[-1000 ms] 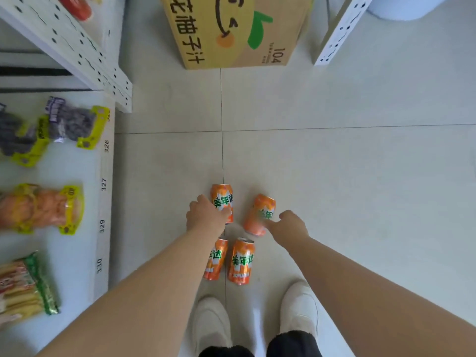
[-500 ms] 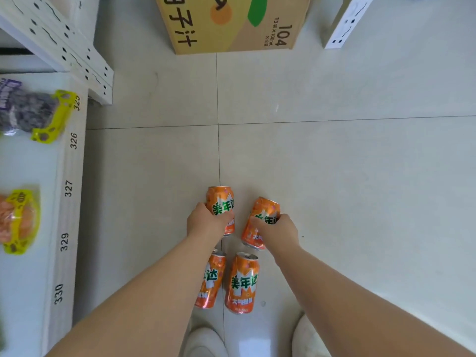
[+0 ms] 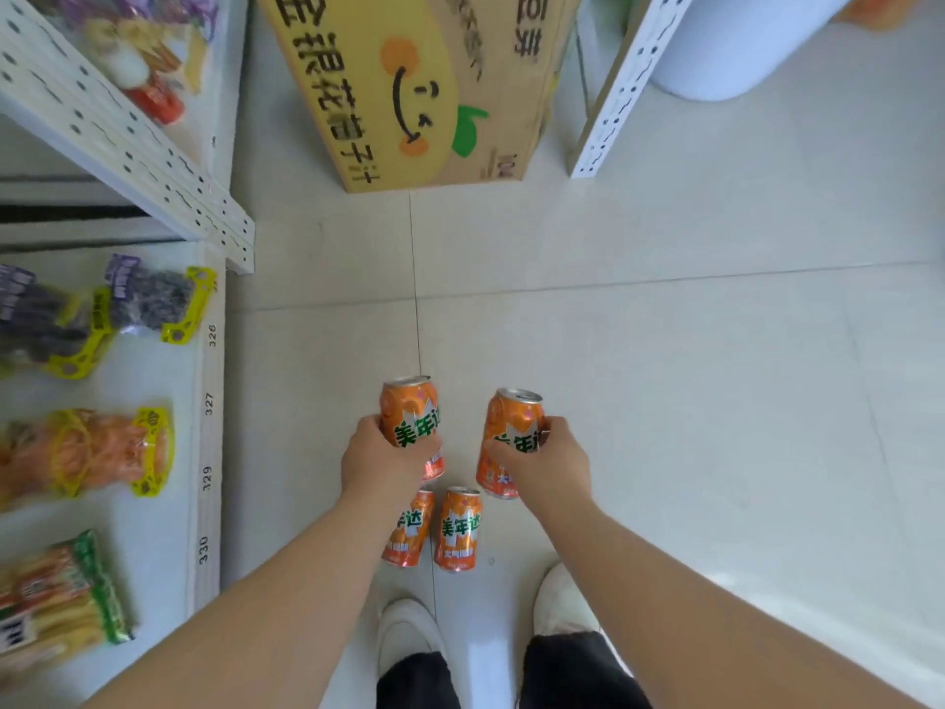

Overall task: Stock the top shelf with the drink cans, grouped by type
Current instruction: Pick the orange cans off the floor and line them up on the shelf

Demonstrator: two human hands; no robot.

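Drink can (image 3: 409, 411), orange, stands gripped in the left hand (image 3: 381, 465), its twin (image 3: 511, 427) in the right hand (image 3: 544, 470), presumably matched for shelving together.

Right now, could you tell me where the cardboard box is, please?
The cardboard box is on the floor, top centre of the head view, beside the right-hand shelf post.

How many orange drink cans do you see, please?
4: one can in the left hand, one can in the right hand, two cans standing side by side on the floor; others may be hidden.
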